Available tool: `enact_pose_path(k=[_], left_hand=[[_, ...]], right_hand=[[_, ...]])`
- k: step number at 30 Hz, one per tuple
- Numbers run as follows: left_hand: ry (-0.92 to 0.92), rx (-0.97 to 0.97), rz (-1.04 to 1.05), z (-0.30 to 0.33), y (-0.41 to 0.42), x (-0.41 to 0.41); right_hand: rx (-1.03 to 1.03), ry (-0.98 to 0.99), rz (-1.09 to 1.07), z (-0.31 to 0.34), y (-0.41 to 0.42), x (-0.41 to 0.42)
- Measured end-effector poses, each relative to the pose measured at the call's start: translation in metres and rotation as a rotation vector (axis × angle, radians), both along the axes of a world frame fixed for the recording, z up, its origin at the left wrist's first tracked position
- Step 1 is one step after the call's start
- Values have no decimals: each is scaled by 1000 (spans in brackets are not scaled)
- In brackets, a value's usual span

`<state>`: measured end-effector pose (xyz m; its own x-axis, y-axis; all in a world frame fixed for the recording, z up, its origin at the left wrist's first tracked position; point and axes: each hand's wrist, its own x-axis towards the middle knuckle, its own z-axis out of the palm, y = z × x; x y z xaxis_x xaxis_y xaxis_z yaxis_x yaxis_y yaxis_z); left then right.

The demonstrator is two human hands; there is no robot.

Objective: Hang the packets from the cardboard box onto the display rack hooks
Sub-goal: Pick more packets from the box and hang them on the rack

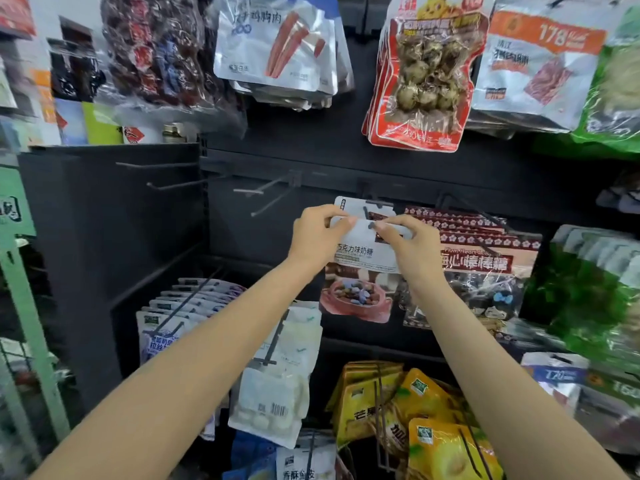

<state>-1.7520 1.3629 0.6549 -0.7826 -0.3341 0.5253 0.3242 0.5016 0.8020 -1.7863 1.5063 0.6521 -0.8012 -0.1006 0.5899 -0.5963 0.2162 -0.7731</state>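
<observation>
Shelving of black metal, the display rack (346,161), carries hanging snack bags on every row. At its middle row, beside dark red lollipop bags (485,258), a white chocolate-candy packet (363,258) sits at a thin black hook (365,212). The left hand (317,233) pinches its top left corner; the right hand (405,242) pinches its top edge near the hook.

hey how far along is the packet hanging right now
Done: at least one white packet already hangs on the middle hook, and neighbouring hooks are stocked. In hand: the left hand and right hand pinch the top of a chocolate candy packet, threading it onto that hook. Left: the bare hooks to the left stay unfilled; the cardboard box is out of view, so the remaining count is unknown.
</observation>
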Motion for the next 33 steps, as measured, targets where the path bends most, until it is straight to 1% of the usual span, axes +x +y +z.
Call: enact_pose_path(k=[2,5,8,11,14,17,19,21,25,29,31,33], left_hand=[[12,-7,12,-2,0,-5],[72,-82,50,-3,0,-15],[115,-193,92,-4,0,-31],[139,-306,138,-6,-2,-46],[142,-436,174,-7,-7,-61],[41,-673,216,-9,-10,-74],[-9,-816,255,-11,-11,-81],[-41,-864,261,-14,-12,-84],[-78,-868,226,-14,-14,-79],[-22,-826,215,-12,-15,-60],[-38,-795,199,-13,-19,-45],[-77,-781,166,-18,-28,-27]], right_hand=[[17,13,-23,-3,-1,-8],[94,146,-120,-1,-7,-18],[281,285,-255,1,-16,-29],[478,378,-390,-2,-23,-44],[594,393,-443,-3,-27,-55],[680,353,-419,-4,-28,-61],[702,330,-390,-5,-27,-63],[720,307,-377,-5,-26,-62],[686,284,-364,-10,-27,-54],[524,359,-434,-30,-29,-37],[475,277,-406,-39,-32,-26],[480,175,-288,-46,-41,-16]])
